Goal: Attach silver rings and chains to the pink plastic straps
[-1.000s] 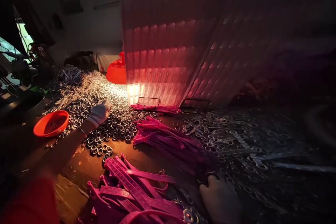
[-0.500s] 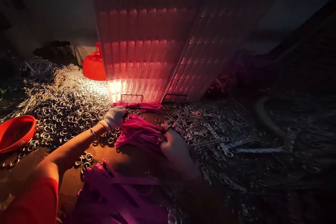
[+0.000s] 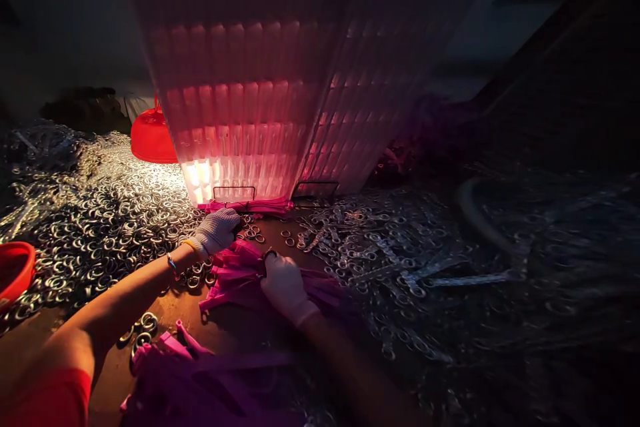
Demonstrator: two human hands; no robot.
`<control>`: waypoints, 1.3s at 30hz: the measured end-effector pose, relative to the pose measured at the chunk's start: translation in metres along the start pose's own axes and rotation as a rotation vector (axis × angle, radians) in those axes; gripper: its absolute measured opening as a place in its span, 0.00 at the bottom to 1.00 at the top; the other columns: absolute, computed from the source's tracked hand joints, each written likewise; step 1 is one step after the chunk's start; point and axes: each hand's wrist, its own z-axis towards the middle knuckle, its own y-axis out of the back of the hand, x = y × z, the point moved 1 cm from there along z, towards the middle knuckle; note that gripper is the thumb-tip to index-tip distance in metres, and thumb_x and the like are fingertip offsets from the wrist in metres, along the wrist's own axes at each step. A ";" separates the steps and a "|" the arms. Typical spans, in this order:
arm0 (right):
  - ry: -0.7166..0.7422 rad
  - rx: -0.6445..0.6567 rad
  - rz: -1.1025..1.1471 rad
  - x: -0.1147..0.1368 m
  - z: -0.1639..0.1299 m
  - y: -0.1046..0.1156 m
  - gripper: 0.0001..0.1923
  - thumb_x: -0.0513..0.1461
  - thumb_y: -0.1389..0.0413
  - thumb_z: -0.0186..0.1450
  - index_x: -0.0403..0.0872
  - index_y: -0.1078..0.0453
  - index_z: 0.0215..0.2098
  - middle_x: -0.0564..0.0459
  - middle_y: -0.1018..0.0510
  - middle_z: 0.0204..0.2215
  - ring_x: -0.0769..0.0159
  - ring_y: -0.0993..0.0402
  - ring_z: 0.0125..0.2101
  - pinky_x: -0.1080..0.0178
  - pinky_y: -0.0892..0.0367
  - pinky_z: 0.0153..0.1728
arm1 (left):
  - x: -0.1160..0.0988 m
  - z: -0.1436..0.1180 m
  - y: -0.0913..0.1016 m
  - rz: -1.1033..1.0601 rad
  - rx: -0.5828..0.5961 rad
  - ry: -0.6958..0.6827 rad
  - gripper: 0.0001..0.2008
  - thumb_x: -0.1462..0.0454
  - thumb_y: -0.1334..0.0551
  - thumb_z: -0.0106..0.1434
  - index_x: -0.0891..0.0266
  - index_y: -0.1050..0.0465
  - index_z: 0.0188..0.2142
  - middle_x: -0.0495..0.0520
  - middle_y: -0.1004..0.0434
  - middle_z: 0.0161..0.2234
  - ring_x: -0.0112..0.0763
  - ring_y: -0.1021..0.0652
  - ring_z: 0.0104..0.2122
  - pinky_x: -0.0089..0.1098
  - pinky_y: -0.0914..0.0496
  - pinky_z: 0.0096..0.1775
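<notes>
Dim table (image 3: 165, 310) | pink straps (image 3: 235, 273) lie left-right | both gloved hands' fingers grip them: left hand (image 3: 216, 230), right hand (image 3: 284, 283)

I see bright pink straps (image 3: 240, 273) under my two white gloves, the left hand (image 3: 216, 230) and the right hand (image 3: 285, 283). The rings (image 3: 100, 227) look shiny silver. The bowl (image 3: 13, 270) is orange-red. The big screen (image 3: 250, 107) glows pink with little squares.
</notes>
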 end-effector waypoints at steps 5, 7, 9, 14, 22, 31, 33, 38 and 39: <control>0.084 -0.016 0.024 -0.005 -0.024 0.002 0.12 0.35 0.43 0.59 0.44 0.27 0.42 0.43 0.22 0.42 0.56 0.29 0.42 0.59 0.40 0.44 | -0.047 0.060 -0.037 0.054 0.166 -0.120 0.15 0.63 0.40 0.63 0.62 0.22 0.47 0.61 0.22 0.46 0.41 0.24 0.46 0.38 0.28 0.49; 0.091 -0.027 0.030 -0.006 -0.025 0.001 0.12 0.35 0.42 0.58 0.44 0.27 0.41 0.44 0.22 0.42 0.56 0.29 0.41 0.58 0.40 0.44 | -0.066 0.083 -0.056 0.070 0.213 -0.146 0.20 0.64 0.38 0.60 0.64 0.24 0.52 0.63 0.23 0.49 0.44 0.24 0.48 0.38 0.28 0.48; 0.088 -0.039 0.035 -0.006 -0.024 0.000 0.13 0.36 0.42 0.58 0.43 0.27 0.42 0.44 0.22 0.41 0.56 0.29 0.41 0.58 0.40 0.44 | -0.081 0.103 -0.072 0.091 0.245 -0.149 0.23 0.66 0.37 0.58 0.67 0.26 0.54 0.67 0.25 0.52 0.46 0.24 0.49 0.39 0.27 0.48; 0.092 -0.108 0.079 -0.005 -0.024 0.000 0.13 0.34 0.44 0.57 0.43 0.27 0.41 0.44 0.22 0.41 0.56 0.29 0.40 0.58 0.39 0.44 | -0.098 0.135 -0.096 0.144 0.294 -0.133 0.25 0.70 0.39 0.59 0.71 0.29 0.56 0.72 0.26 0.53 0.48 0.24 0.49 0.42 0.27 0.47; 0.086 -0.122 0.068 -0.007 -0.025 -0.008 0.12 0.33 0.44 0.56 0.43 0.27 0.39 0.42 0.22 0.41 0.54 0.30 0.41 0.56 0.39 0.45 | -0.091 0.110 -0.104 0.234 0.354 -0.182 0.20 0.66 0.39 0.60 0.71 0.26 0.51 0.71 0.24 0.48 0.49 0.22 0.45 0.41 0.27 0.41; 0.125 -0.171 0.043 -0.009 -0.027 -0.015 0.18 0.30 0.47 0.58 0.40 0.27 0.46 0.41 0.21 0.45 0.55 0.29 0.43 0.58 0.40 0.48 | -0.034 0.057 -0.068 0.347 0.308 -0.207 0.17 0.64 0.38 0.57 0.71 0.24 0.45 0.70 0.23 0.44 0.53 0.28 0.48 0.47 0.34 0.48; 0.128 -0.179 0.050 -0.009 -0.028 -0.014 0.17 0.30 0.48 0.59 0.41 0.27 0.45 0.42 0.21 0.45 0.56 0.29 0.42 0.58 0.40 0.47 | -0.017 0.041 -0.058 0.353 0.304 -0.183 0.16 0.65 0.39 0.59 0.71 0.24 0.45 0.70 0.23 0.45 0.51 0.28 0.48 0.46 0.34 0.48; 0.139 -0.196 0.049 -0.010 -0.030 -0.015 0.13 0.30 0.49 0.61 0.41 0.28 0.42 0.42 0.21 0.40 0.56 0.29 0.41 0.59 0.41 0.45 | 0.016 -0.009 -0.024 0.363 0.308 -0.130 0.12 0.68 0.39 0.57 0.68 0.23 0.41 0.67 0.24 0.43 0.48 0.27 0.46 0.45 0.34 0.49; 0.143 -0.201 0.044 -0.011 -0.030 -0.015 0.12 0.31 0.49 0.61 0.41 0.28 0.42 0.43 0.21 0.39 0.56 0.29 0.41 0.59 0.41 0.45 | 0.020 -0.021 -0.017 0.367 0.303 -0.122 0.12 0.68 0.39 0.56 0.67 0.23 0.40 0.67 0.24 0.43 0.48 0.28 0.46 0.45 0.35 0.49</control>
